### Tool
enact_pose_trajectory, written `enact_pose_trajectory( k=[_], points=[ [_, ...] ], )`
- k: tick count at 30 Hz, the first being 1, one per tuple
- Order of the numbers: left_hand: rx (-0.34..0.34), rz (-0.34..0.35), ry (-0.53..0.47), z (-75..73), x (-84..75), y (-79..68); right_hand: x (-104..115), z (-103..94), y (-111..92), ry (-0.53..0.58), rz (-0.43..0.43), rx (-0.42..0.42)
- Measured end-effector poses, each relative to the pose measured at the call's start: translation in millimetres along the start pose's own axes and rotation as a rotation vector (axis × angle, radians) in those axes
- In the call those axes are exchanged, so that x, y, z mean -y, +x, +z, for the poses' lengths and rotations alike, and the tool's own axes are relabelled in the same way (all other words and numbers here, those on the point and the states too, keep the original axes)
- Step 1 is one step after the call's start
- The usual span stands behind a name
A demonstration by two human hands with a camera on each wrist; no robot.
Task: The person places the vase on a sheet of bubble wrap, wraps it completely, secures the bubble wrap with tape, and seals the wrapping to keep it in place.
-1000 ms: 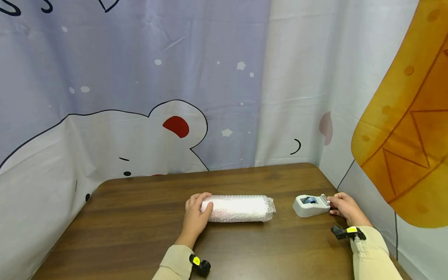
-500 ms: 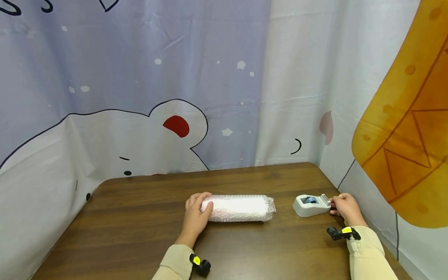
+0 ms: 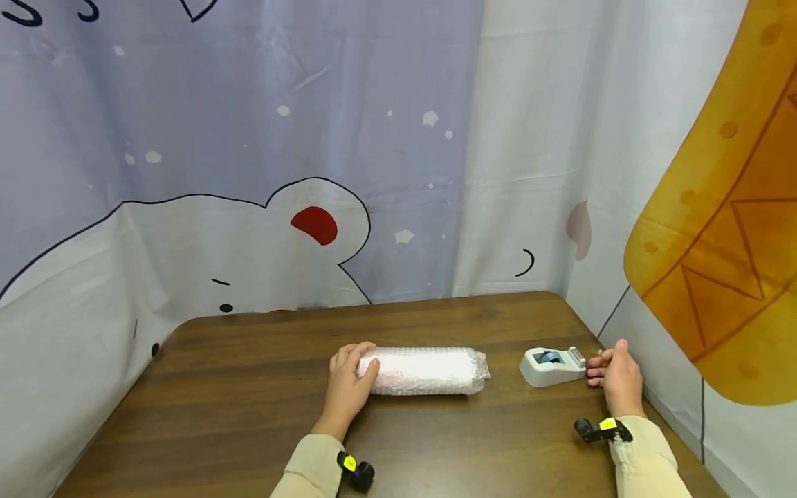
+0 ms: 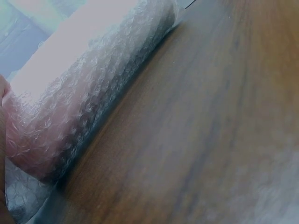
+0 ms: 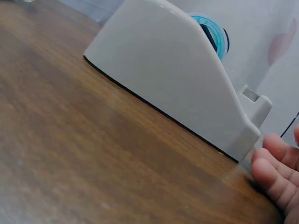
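In the head view a roll in clear bubble wrap [image 3: 429,371] lies crosswise on the wooden table. My left hand [image 3: 346,387] grips its left end, thumb along the near side and fingers over the far side. The left wrist view shows the bubbled surface [image 4: 88,79] close up, pinkish near the hand. To the right stands a white tape dispenser [image 3: 551,366] with a small blue-cored roll of tape [image 3: 551,357]. My right hand [image 3: 619,379] is at its cutter end, thumb raised apart from the fingers. In the right wrist view the fingertips [image 5: 265,170] are right beside the dispenser's [image 5: 173,74] low end.
The brown wooden table [image 3: 249,429] ends at the right close to my right hand. A printed curtain [image 3: 398,138] hangs behind the table and along its sides. Both sleeves carry a black wrist camera, such as the left one [image 3: 361,476].
My right hand has turned at the dispenser's cutter end, thumb now pointing up and away from the fingers, and the forearm has shifted left. The left hand and wrapped roll have stayed put.
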State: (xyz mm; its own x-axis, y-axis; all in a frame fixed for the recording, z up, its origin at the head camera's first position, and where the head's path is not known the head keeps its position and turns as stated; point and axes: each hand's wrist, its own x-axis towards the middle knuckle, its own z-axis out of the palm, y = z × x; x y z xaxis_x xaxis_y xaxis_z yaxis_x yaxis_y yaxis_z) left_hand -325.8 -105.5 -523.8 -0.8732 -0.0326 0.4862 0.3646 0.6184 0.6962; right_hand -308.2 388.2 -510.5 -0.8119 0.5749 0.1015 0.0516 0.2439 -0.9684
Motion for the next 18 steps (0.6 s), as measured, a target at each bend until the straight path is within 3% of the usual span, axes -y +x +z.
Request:
enact_pose_trajectory(
  k=[7, 13, 18],
  points=[
    [0.013, -0.016, 0.006, 0.3, -0.8, -0.7, -3, 1.7, -6, 0.181, 0.014, -0.145],
    [0.023, -0.046, 0.046, -1.4, -5.4, -0.8, -1, 10.6, -21, 0.186, -0.154, -0.324],
    [0.049, -0.066, 0.142, -4.1, -11.2, -0.6, 6, 24.2, -38, 0.192, -0.287, -0.336]
  ],
)
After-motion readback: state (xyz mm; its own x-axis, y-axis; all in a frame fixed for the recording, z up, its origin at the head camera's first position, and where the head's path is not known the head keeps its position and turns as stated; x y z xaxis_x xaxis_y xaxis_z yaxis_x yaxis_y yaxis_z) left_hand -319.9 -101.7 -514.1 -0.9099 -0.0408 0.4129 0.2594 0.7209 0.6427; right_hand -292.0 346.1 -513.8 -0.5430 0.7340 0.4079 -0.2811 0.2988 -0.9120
